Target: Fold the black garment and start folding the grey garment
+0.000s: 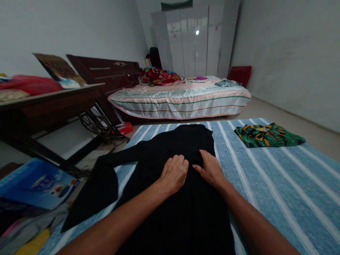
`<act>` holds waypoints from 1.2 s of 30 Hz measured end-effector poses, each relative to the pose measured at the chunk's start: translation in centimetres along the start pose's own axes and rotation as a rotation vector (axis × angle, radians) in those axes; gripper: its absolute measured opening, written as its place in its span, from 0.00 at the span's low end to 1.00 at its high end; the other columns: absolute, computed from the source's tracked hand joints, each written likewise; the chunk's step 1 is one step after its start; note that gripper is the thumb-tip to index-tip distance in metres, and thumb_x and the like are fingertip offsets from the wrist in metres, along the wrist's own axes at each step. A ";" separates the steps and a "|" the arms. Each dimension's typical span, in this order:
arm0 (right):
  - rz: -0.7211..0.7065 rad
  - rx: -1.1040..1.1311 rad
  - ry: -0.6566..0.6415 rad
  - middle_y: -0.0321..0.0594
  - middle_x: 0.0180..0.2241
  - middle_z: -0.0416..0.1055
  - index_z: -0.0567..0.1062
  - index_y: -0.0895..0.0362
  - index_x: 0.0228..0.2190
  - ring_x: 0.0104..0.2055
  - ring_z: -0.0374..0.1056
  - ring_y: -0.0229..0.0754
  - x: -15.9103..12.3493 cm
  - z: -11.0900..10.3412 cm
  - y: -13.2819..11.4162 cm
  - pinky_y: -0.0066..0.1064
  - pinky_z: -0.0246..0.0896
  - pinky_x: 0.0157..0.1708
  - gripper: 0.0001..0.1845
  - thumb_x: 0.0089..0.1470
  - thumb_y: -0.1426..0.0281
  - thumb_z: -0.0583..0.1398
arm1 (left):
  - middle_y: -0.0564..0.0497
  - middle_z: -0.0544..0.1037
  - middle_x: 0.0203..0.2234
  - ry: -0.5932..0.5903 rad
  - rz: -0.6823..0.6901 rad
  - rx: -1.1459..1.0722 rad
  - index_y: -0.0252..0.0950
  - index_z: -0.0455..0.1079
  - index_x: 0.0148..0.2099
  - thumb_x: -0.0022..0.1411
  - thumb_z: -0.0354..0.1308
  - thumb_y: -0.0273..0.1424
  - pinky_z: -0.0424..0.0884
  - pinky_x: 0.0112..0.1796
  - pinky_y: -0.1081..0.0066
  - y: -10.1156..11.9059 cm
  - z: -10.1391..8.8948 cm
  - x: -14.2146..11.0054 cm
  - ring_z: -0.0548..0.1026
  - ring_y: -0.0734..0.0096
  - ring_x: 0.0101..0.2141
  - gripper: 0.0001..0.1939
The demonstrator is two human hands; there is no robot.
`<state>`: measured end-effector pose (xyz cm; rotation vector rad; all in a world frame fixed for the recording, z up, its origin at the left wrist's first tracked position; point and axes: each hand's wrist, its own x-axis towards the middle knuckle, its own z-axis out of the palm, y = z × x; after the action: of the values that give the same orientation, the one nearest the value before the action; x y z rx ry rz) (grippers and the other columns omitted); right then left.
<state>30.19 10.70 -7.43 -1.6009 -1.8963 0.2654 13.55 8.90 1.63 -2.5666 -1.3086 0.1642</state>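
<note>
A black long-sleeved garment lies spread over the blue-and-white striped bedcover, its collar end away from me. One sleeve stretches out to the left and bends down toward the bed's edge; on the right side no sleeve shows. My left hand rests on the middle of the garment, its fingers curled closed on the cloth. Close by on the right, my right hand touches the garment with thumb and fingers apart. A folded green, black and yellow patterned garment lies farther right on the cover.
Beyond stands a second bed with a red floral bundle, and behind it a pale wardrobe. To the left are a wooden sewing table, a blue box and a pile of clothes.
</note>
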 end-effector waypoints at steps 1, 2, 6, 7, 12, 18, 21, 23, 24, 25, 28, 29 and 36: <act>-0.001 0.000 -0.002 0.52 0.54 0.62 0.58 0.61 0.56 0.56 0.58 0.51 0.0 0.0 0.0 0.43 0.50 0.56 0.35 0.51 0.59 0.59 | 0.44 0.70 0.37 -0.011 -0.009 0.002 0.33 0.66 0.40 0.58 0.51 0.26 0.66 0.39 0.62 -0.1 0.2 0.2 0.68 0.58 0.40 0.07; -0.001 0.001 -0.003 0.53 0.55 0.61 0.58 0.61 0.56 0.57 0.57 0.51 0.0 0.0 0.0 0.43 0.50 0.56 0.35 0.51 0.59 0.58 | 0.44 0.70 0.37 -0.024 -0.019 0.002 0.33 0.67 0.40 0.59 0.50 0.26 0.66 0.39 0.62 -0.3 0.3 0.4 0.69 0.59 0.40 0.07; 0.004 0.009 -0.013 0.52 0.55 0.61 0.58 0.61 0.56 0.57 0.57 0.51 0.0 -0.1 0.0 0.43 0.50 0.56 0.36 0.50 0.59 0.59 | 0.44 0.72 0.36 -0.101 -0.068 -0.070 0.33 0.69 0.38 0.61 0.47 0.26 0.67 0.39 0.65 -1.6 0.5 1.2 0.71 0.62 0.39 0.09; 0.002 0.009 -0.017 0.52 0.55 0.61 0.58 0.61 0.56 0.57 0.57 0.51 0.0 -0.1 0.0 0.43 0.50 0.56 0.35 0.50 0.59 0.58 | 0.44 0.73 0.35 -0.115 -0.077 -0.104 0.34 0.69 0.37 0.62 0.46 0.27 0.67 0.38 0.66 -2.1 0.4 1.4 0.72 0.63 0.38 0.10; 0.002 -0.004 -0.031 0.53 0.56 0.59 0.58 0.62 0.56 0.58 0.56 0.51 0.0 -0.1 0.0 0.43 0.49 0.56 0.35 0.51 0.59 0.58 | 0.45 0.73 0.35 -0.126 -0.023 -0.199 0.34 0.70 0.37 0.64 0.45 0.29 0.67 0.37 0.68 -3.8 -0.5 1.8 0.73 0.65 0.35 0.12; -0.007 -0.007 -0.027 0.53 0.55 0.60 0.59 0.62 0.56 0.57 0.56 0.51 -0.1 -0.2 -0.1 0.44 0.49 0.56 0.34 0.51 0.61 0.58 | 0.43 0.74 0.37 -0.162 0.022 -0.160 0.32 0.69 0.40 0.64 0.45 0.28 0.68 0.37 0.67 -3.2 -1.0 1.7 0.74 0.63 0.37 0.12; -0.003 -0.013 -0.032 0.54 0.55 0.60 0.59 0.64 0.56 0.58 0.55 0.51 -0.1 -0.3 -0.1 0.43 0.48 0.57 0.34 0.51 0.61 0.58 | 0.43 0.73 0.36 -0.158 0.013 -0.140 0.32 0.69 0.39 0.64 0.43 0.28 0.68 0.36 0.66 -2.5 -0.5 1.4 0.73 0.62 0.37 0.13; 0.000 -0.013 -0.034 0.53 0.56 0.60 0.59 0.63 0.56 0.58 0.55 0.51 0.0 -0.2 -0.1 0.43 0.48 0.57 0.34 0.51 0.61 0.58 | 0.42 0.73 0.37 -0.128 -0.003 -0.128 0.32 0.68 0.39 0.64 0.44 0.29 0.68 0.37 0.66 -2.2 0.0 1.2 0.72 0.61 0.38 0.12; 0.000 -0.012 -0.035 0.53 0.56 0.60 0.59 0.62 0.56 0.59 0.55 0.50 0.0 -0.2 -0.1 0.43 0.48 0.57 0.34 0.51 0.61 0.58 | 0.42 0.72 0.37 -0.107 -0.010 -0.118 0.32 0.67 0.40 0.63 0.46 0.30 0.68 0.38 0.65 -2.0 0.2 1.2 0.72 0.61 0.39 0.10; 0.001 -0.011 -0.035 0.52 0.56 0.59 0.59 0.61 0.56 0.59 0.54 0.50 0.0 -0.1 -0.1 0.43 0.48 0.57 0.34 0.51 0.61 0.58 | 0.42 0.72 0.38 -0.085 -0.014 -0.106 0.33 0.67 0.41 0.62 0.49 0.31 0.68 0.38 0.65 -1.9 0.5 1.2 0.71 0.60 0.40 0.09; 0.005 -0.023 -0.038 0.52 0.56 0.59 0.59 0.62 0.56 0.59 0.54 0.50 0.0 -0.1 -0.2 0.43 0.47 0.57 0.34 0.51 0.61 0.58 | 0.43 0.70 0.39 -0.017 0.001 -0.066 0.33 0.65 0.42 0.59 0.53 0.30 0.67 0.40 0.64 -1.6 1.1 1.5 0.69 0.59 0.41 0.09; 0.006 -0.030 -0.040 0.53 0.56 0.59 0.59 0.63 0.56 0.59 0.54 0.51 0.0 -0.1 -0.2 0.43 0.47 0.57 0.34 0.51 0.61 0.58 | 0.44 0.70 0.39 0.000 0.011 -0.051 0.33 0.65 0.42 0.59 0.52 0.29 0.67 0.40 0.64 -1.5 1.2 1.7 0.69 0.59 0.41 0.08; -0.006 -0.035 -0.034 0.52 0.56 0.60 0.59 0.61 0.56 0.59 0.55 0.50 0.0 -0.2 -0.3 0.43 0.49 0.56 0.33 0.51 0.62 0.58 | 0.43 0.72 0.35 -0.023 0.018 -0.046 0.33 0.68 0.39 0.59 0.48 0.22 0.67 0.39 0.64 -1.9 0.6 2.8 0.71 0.60 0.39 0.09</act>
<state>30.10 10.54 -7.13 -1.6229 -1.9411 0.2602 13.57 12.38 1.59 -2.6231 -1.3130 0.1700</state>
